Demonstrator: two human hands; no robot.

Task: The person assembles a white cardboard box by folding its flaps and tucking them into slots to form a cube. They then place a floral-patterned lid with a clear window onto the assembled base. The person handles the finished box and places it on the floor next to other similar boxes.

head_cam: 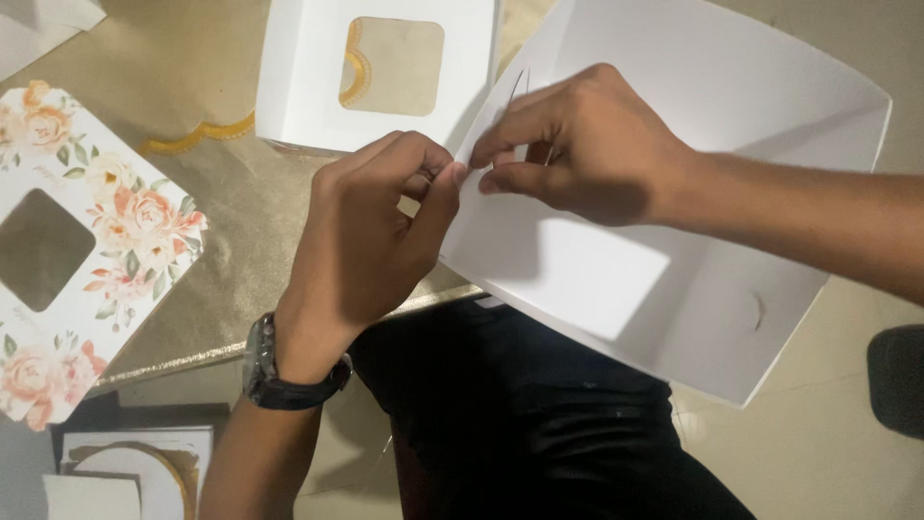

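**Over our lap, both hands pinch a white box blank**

Above our dark trousers (539, 414) we hold a half-folded white card box (693, 193), its open inside facing up and its far walls rising toward the top right. Our left hand (371, 241), with a dark wristwatch (274, 371) on the wrist, is curled, and its thumb and bent forefinger nip the box's near-left edge. Our right hand (577, 144) comes in from the right; its thumb and first fingers are closed on a narrow flap at the same corner, touching the left hand's fingertips.

On the golden cloth (241, 202) beyond the hands stands a white lid with a rounded square window (385, 67), just beside the box's upper-left edge. Well to the left lies a flower-printed lid with a window (87, 241), tilted. Near the lower left corner sit more flat card pieces (135, 472), one with a gold arc.
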